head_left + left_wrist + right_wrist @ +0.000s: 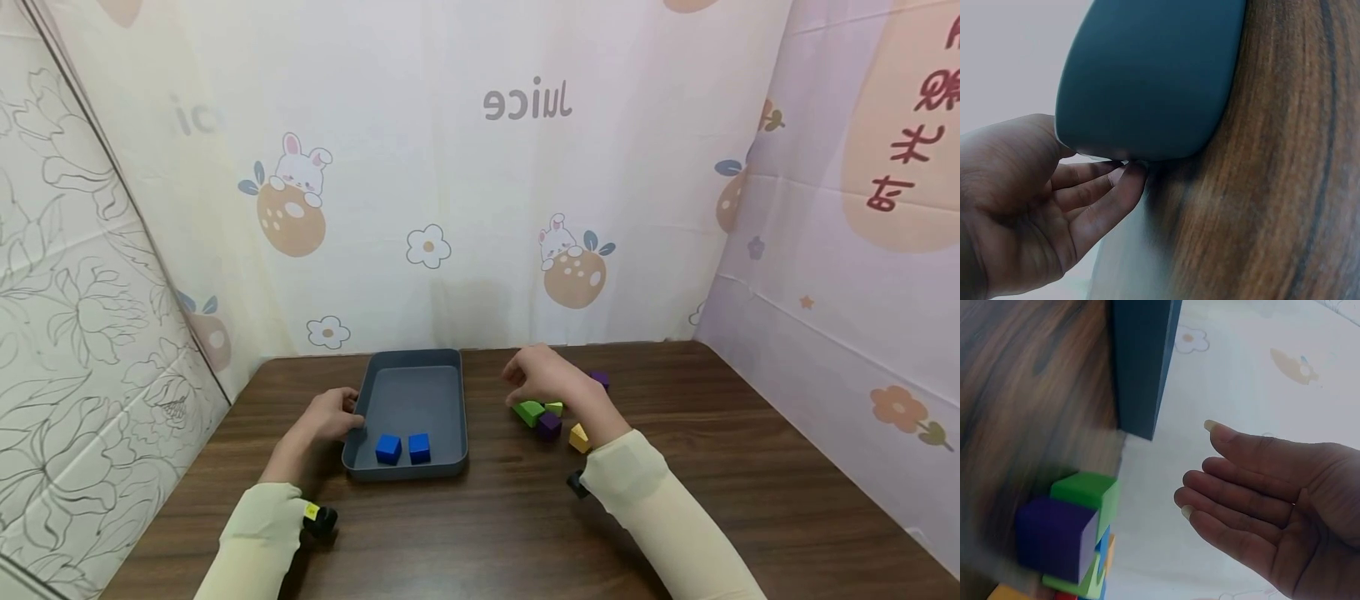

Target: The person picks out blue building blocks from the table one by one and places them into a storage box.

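Observation:
A grey tray (408, 408) lies on the table with two blue blocks inside near its front wall, a left one (388, 449) and a right one (419, 448). My left hand (335, 414) holds the tray's left rim; in the left wrist view the thumb goes behind the tray wall (1147, 81) and the curled fingertips meet its edge. To the right of the tray, my right hand (546, 375) hovers over a group of blocks, its fingers loosely bent and holding nothing. Beneath it are a green block (529, 412) and a purple block (1057, 537).
A yellow block (580, 438) sits near the right wrist, and another purple block (599, 380) lies farther back. Blue and red pieces show partly behind the purple block in the right wrist view. A patterned curtain (480, 183) borders the wooden table (495, 533) behind.

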A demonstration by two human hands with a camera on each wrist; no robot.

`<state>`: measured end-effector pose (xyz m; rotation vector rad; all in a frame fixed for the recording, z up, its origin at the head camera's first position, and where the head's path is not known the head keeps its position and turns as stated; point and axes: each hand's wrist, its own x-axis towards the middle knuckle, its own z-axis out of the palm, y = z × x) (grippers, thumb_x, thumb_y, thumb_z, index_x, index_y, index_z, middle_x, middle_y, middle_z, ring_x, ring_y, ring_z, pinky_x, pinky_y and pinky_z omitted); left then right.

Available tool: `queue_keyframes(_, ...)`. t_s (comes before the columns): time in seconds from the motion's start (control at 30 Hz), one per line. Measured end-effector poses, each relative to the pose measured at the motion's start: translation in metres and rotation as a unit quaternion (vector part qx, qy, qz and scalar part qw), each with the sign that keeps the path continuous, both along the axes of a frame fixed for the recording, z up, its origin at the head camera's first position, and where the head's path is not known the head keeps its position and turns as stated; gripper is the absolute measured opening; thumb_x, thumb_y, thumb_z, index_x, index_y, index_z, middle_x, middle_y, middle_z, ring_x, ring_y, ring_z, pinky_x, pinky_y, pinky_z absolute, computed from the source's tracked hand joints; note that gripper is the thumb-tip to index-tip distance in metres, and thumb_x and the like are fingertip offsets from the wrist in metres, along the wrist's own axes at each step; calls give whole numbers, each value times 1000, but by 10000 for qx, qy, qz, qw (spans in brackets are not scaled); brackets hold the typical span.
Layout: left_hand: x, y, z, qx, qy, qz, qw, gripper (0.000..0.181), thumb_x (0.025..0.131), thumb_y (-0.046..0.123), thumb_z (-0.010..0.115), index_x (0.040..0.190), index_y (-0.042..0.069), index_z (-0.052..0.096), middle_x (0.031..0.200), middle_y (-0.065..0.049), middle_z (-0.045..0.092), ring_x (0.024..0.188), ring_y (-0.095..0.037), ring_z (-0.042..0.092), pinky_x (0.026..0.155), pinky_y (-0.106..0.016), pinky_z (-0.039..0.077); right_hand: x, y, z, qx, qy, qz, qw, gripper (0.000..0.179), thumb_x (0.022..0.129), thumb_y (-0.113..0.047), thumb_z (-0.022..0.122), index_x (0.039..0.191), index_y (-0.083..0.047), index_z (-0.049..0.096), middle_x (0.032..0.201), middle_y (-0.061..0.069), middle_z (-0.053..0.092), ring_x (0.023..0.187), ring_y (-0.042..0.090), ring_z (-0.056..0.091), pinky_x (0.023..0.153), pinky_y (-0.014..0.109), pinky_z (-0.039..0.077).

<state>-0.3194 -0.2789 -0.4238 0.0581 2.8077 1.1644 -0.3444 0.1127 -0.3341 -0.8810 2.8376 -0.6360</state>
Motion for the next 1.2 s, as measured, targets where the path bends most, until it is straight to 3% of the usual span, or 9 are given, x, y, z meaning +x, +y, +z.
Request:
queue_keyframes(0.4,0,-2,-1,2,15,-8,10000,54,95,4,70,142,-16,50,125,-31,64,99,-34,70,75,-44,66,-18,25,-10,228,122,-302,9992,25,91,-9,83,113,1,78,109,13,76,98,24,70,87,40,62)
queue_keyframes(0.7,1,-1,-2,-24,41,11,10000,53,95,3,70,141,-16,51,122,-30,65,96,-32,71,74,-44,66,-27,30,-22,320,-148,-703,9969,35,90,-6,83,121,6,74,109,15,77,101,27,72,89,41,62)
queue_keyframes(1.2,-2,0,-1,-1,-27,35,10000,51,96,4,69,140,-14,52,122,-29,65,96,-32,70,74,-43,66,-33,28,-34,758,-59,-734,9944,37,89,2,81,125,5,73,121,20,74,112,33,70,92,43,62)
